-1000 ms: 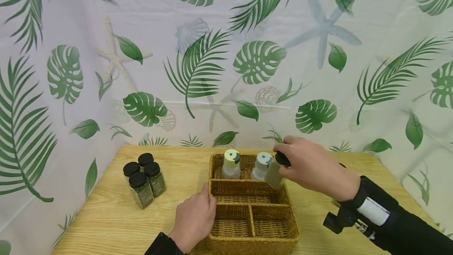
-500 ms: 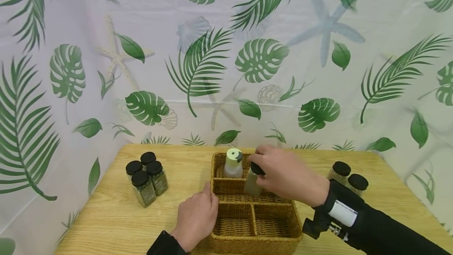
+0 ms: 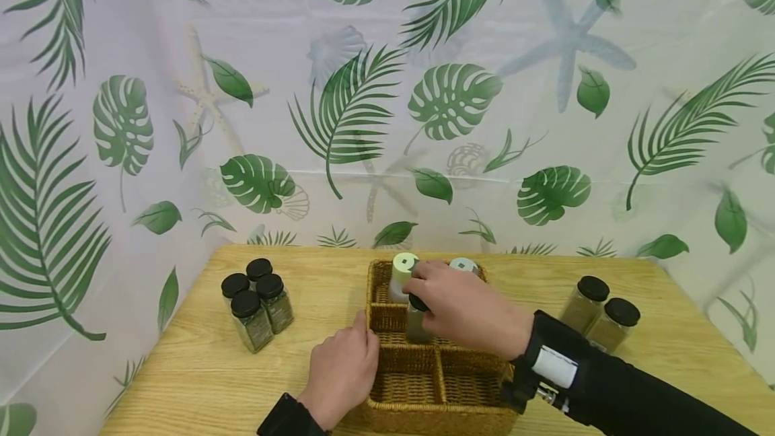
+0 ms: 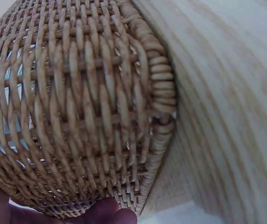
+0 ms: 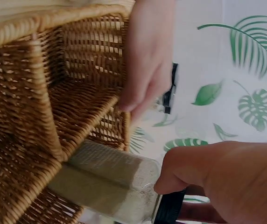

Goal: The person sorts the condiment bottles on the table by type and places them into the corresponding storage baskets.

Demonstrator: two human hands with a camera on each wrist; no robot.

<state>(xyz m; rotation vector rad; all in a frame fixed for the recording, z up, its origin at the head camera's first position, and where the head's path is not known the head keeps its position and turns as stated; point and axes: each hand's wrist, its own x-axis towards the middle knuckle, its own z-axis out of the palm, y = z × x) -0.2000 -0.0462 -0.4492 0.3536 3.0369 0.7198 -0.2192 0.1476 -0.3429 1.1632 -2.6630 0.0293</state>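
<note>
My right hand (image 3: 469,305) grips a spice jar (image 3: 416,325) by its black lid. In the right wrist view the jar (image 5: 112,182) is clear-sided with pale powder inside, and its lower end sits down in the long middle compartment of the wicker basket (image 3: 442,420). My left hand (image 3: 342,375) holds the basket's left side, its fingers along the rim and wall. A bottle with a pale yellow-green cap (image 3: 404,274) and one with a pale blue-grey cap (image 3: 463,264) stand in the back compartment, partly hidden by my right hand.
Several black-lidded jars of dried herbs (image 3: 257,308) stand grouped on the wooden table (image 3: 181,382) at left. To the right are two black-lidded jars (image 3: 611,321) of brownish powder, close to my right sleeve. A leaf-print cloth (image 3: 375,86) hangs behind. Two small compartments form the basket's front.
My right hand has carried the jar leftward and down, from over the basket's right back area into the left part of the middle compartment. The left hand keeps its hold on the basket.
</note>
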